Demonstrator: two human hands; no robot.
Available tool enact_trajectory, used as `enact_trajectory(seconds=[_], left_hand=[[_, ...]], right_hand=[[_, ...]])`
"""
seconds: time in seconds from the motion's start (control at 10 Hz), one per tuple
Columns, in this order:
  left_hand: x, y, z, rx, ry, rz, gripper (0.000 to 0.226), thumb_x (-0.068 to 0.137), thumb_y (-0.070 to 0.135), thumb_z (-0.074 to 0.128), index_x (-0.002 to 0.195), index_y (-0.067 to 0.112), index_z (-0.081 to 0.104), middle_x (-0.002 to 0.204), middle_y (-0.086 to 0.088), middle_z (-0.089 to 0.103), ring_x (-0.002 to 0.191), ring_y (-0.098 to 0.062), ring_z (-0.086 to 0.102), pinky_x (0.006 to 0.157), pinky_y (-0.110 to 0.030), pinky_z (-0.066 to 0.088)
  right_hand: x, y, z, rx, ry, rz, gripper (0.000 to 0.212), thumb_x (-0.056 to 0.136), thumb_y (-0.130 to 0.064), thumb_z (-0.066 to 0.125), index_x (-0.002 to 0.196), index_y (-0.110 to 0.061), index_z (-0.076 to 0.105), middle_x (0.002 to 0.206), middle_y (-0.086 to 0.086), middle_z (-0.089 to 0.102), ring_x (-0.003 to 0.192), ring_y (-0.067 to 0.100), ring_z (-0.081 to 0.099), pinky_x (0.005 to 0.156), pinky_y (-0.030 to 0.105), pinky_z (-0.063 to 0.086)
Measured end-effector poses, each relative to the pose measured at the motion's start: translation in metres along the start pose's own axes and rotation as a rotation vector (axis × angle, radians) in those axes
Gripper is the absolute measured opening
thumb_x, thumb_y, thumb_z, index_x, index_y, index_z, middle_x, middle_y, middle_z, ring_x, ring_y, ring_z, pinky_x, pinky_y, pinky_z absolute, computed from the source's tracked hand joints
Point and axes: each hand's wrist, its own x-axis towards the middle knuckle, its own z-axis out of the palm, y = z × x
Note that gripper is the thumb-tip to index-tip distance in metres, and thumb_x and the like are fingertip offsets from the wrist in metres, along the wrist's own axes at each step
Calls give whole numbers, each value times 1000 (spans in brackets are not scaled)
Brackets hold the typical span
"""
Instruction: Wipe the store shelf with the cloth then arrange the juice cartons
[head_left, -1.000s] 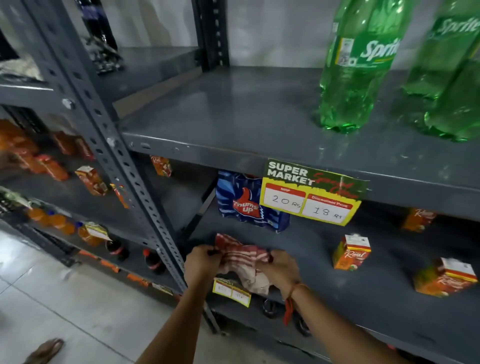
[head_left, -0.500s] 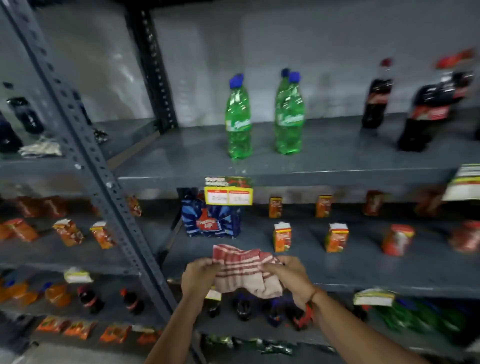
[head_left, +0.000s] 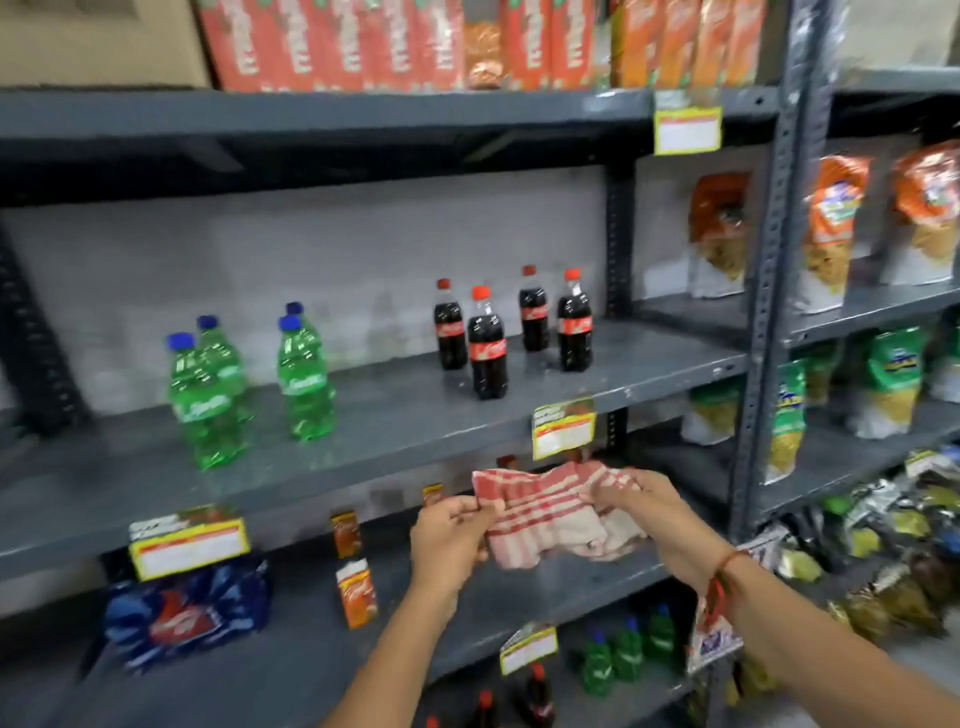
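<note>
Both hands, left hand (head_left: 451, 530) and right hand (head_left: 652, 506), pinch opposite ends of the red-and-white striped cloth (head_left: 545, 512), stretching it flat, probably to ready a wiping face. It hangs above the grey metal shelf (head_left: 545, 587), not touching. Small orange juice cartons (head_left: 356, 592) stand scattered left, leaving bare room beneath the cloth up to the front edge.

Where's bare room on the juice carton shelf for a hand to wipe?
Bare grey metal shelf runs right of the small orange juice cartons, under the red-striped cloth held by both hands. Left end is crowded by the blue plastic-wrapped bottle pack.
</note>
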Motion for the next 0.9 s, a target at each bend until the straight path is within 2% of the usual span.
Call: enact_trajectory(seconds=[0.1, 0.2, 0.3, 0.4, 0.5, 0.6, 0.7, 0.8, 0.9], left_hand=[[23, 33, 63, -56, -57, 59, 16, 78, 25, 75, 85, 11, 72, 80, -8, 76, 70, -19, 70, 51, -25, 51], [58, 64, 128, -87, -69, 84, 16, 78, 25, 75, 87, 13, 73, 82, -9, 76, 73, -23, 72, 56, -31, 58], [99, 96, 187, -81, -69, 126, 9, 79, 23, 74, 79, 14, 73, 81, -13, 76, 77, -32, 72, 71, -45, 61], [145, 116, 232, -44, -32, 128, 20, 77, 24, 74, 58, 25, 69, 69, -3, 75, 65, -23, 73, 68, -45, 62], [185, 121, 264, -6, 15, 111, 32, 76, 22, 74, 47, 32, 66, 59, 7, 71, 57, -18, 72, 65, -42, 62], [213, 118, 281, 57, 71, 97, 25, 76, 26, 73, 52, 28, 64, 67, 2, 74, 65, -21, 72, 72, -41, 61], [232, 112, 287, 161, 64, 82, 22, 74, 27, 73, 54, 27, 63, 78, -5, 76, 76, -27, 71, 74, -42, 60], [238, 106, 286, 292, 33, 56, 23, 72, 23, 73, 52, 25, 60, 77, -8, 75, 74, -26, 72, 72, -42, 61], [239, 106, 287, 363, 67, 86, 18, 74, 20, 70, 57, 20, 63, 75, -6, 75, 71, -24, 72, 71, -43, 61]], right_hand=[[27, -37, -58, -6, 63, -70, 8, 80, -1, 71, 88, 1, 72, 70, 13, 72, 52, 18, 66, 45, 22, 50], [71, -68, -112, 0, 161, -159, 11, 79, 4, 69, 89, 1, 71, 66, 7, 73, 53, 14, 66, 49, 19, 51], [124, -94, -157, -24, 200, -206, 12, 80, 4, 68, 91, 3, 70, 73, 10, 75, 56, 14, 69, 50, 21, 53], [180, -107, -194, -104, 236, -196, 28, 79, -10, 75, 105, -1, 68, 96, 17, 74, 82, 30, 71, 75, 42, 59], [231, -109, -213, -195, 282, -177, 49, 78, -20, 78, 122, -5, 62, 119, 13, 69, 108, 32, 65, 91, 43, 54], [269, -102, -215, -313, 308, -190, 59, 79, -23, 79, 132, -9, 55, 134, 12, 58, 122, 30, 55, 88, 30, 43], [291, -92, -213, -463, 295, -173, 55, 81, -24, 76, 131, -14, 56, 123, 12, 66, 112, 29, 62, 84, 32, 48], [299, -84, -210, -657, 267, -146, 55, 82, -26, 72, 133, -19, 55, 79, -2, 66, 69, 14, 67, 51, 21, 50], [302, -85, -211, -844, 349, -265, 57, 81, -26, 72, 135, -17, 55, 91, 5, 70, 78, 20, 67, 63, 24, 52]])
